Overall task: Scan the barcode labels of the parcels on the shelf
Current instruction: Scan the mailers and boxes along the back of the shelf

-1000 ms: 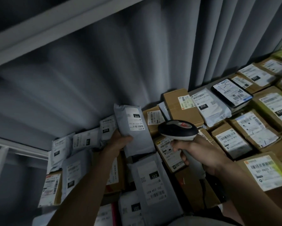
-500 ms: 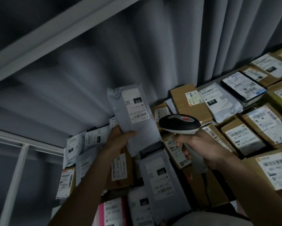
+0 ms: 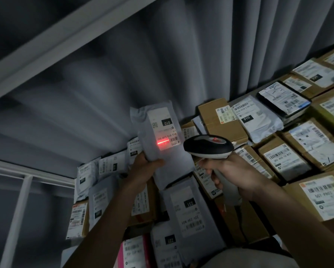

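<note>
My left hand [image 3: 144,167] grips the lower part of a grey poly mailer [image 3: 158,136] and holds it up above the pile, label facing me. A red scan line glows on the barcode of its white label [image 3: 165,130], marked 010. My right hand [image 3: 231,171] is closed on the handle of a black and white barcode scanner [image 3: 207,147], whose head points left at that label from close by. Under both hands lie several labelled parcels, among them a grey mailer marked 231 [image 3: 189,207].
Brown cartons [image 3: 220,120] and grey mailers [image 3: 258,120] with white labels cover the shelf to the right and left. A grey curtain [image 3: 162,55] hangs behind. A white shelf beam [image 3: 52,39] runs overhead, and a white upright [image 3: 17,219] stands at left.
My left hand lifted the grey mailer up off the pile and tilted its label to me. The scanner stayed beside it, and its red line now lights the barcode.
</note>
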